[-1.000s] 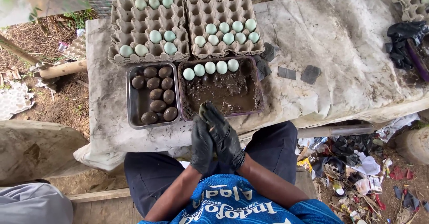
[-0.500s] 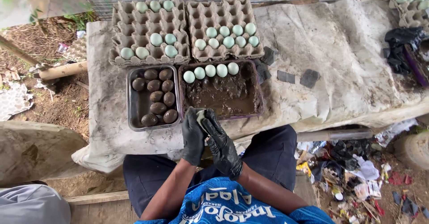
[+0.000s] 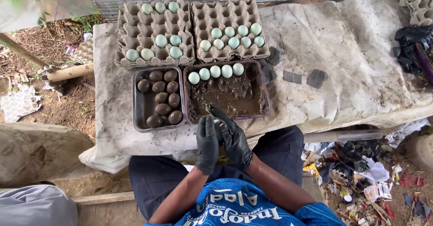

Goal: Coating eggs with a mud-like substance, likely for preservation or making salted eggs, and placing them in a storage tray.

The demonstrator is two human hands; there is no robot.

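My left hand (image 3: 207, 141) and my right hand (image 3: 233, 139), both in black gloves, press together at the near rim of a purple tray of dark mud (image 3: 230, 96). A pale egg (image 3: 218, 123) shows as a sliver between the palms. My right fingers reach up over the mud's edge. Several clean pale eggs (image 3: 215, 71) line the far side of the mud tray. To its left, a metal tray (image 3: 139, 111) holds several mud-coated eggs (image 3: 163, 97).
Two cardboard egg cartons (image 3: 135, 50) (image 3: 203, 14) with pale blue-green eggs stand behind the trays on a table under a grey sheet (image 3: 352, 59). Dark flat pieces (image 3: 293, 77) lie right of the mud tray. A black bag (image 3: 410, 43) and a third carton (image 3: 419, 9) are far right. Litter (image 3: 361, 176) covers the ground.
My hands stayed together and moved forward from the table's front edge to the mud tray's near rim, with the left hand turning around the egg.
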